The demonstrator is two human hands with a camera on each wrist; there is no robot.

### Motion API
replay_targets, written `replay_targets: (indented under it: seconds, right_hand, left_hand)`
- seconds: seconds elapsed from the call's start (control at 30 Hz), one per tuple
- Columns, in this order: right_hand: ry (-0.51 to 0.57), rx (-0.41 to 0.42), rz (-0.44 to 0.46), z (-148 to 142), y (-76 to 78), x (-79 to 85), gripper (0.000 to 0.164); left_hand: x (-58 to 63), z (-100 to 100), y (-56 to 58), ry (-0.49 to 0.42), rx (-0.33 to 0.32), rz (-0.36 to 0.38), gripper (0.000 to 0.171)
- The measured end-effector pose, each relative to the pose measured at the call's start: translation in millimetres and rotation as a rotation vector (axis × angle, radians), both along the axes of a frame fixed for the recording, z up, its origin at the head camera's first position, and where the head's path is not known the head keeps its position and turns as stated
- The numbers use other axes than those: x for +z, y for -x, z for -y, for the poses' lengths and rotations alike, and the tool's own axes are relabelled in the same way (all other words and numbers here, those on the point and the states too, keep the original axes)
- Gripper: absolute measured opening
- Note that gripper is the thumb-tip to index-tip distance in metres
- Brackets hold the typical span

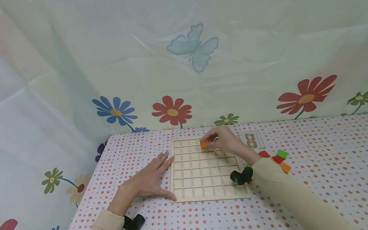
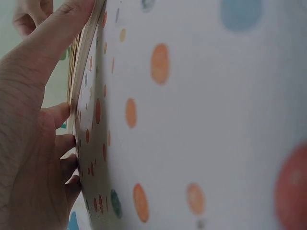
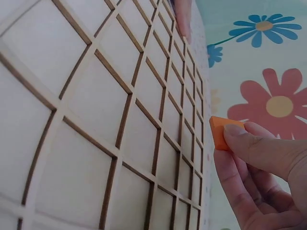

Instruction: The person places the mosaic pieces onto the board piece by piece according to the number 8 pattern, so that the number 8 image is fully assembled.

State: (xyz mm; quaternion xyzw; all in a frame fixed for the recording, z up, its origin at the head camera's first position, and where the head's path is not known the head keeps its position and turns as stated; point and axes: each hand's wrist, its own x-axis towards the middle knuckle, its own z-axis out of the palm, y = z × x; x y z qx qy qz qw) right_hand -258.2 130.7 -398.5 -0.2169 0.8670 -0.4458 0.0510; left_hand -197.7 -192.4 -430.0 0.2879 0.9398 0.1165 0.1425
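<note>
A pale wooden grid board (image 1: 196, 173) with raised dividers lies on the dotted table, its cells bare where they show. Between thumb and fingers, my right hand (image 1: 224, 140) pinches an orange square tile (image 3: 220, 132) above the board's far rows. My left hand (image 1: 150, 176) lies spread along the board's left edge. In the left wrist view the thumb and fingertips of that hand (image 2: 33, 110) touch the board's rim. The right forearm covers part of the board's right side.
Several red, green and orange tiles (image 1: 282, 154) lie loose right of the board, some partly hidden by the right arm. A printed pattern card (image 1: 259, 138) sits behind them. A flowered curtain (image 1: 130, 79) hangs behind the table's far edge. Both wrists wear black cameras (image 1: 134, 223).
</note>
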Motion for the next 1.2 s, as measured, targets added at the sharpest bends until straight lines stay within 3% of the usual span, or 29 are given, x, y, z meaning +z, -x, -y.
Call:
replay_targets:
  seconds: [0.27,0.5,0.67,1.2]
  right_hand:
    - [0.004,-0.016,0.013,13,6.7,-11.6,0.016]
    - [-0.059,-0.016,-0.064,15,6.6,-17.9,0.017]
    - [-0.103,0.010,-0.118,19,8.7,-18.1,0.017]
    - [-0.166,0.032,-0.147,23,8.7,-18.7,0.009]
  left_hand:
    - [0.0,-1,-0.4,0.003,-0.011,-0.012,0.129]
    - [-0.2,-2,-0.8,0.010,-0.010,-0.017,0.129]
    - [-0.2,-1,-0.6,0.011,-0.007,-0.018,0.129]
    - [0.2,1,-0.1,-0.004,0.012,0.015,0.129]
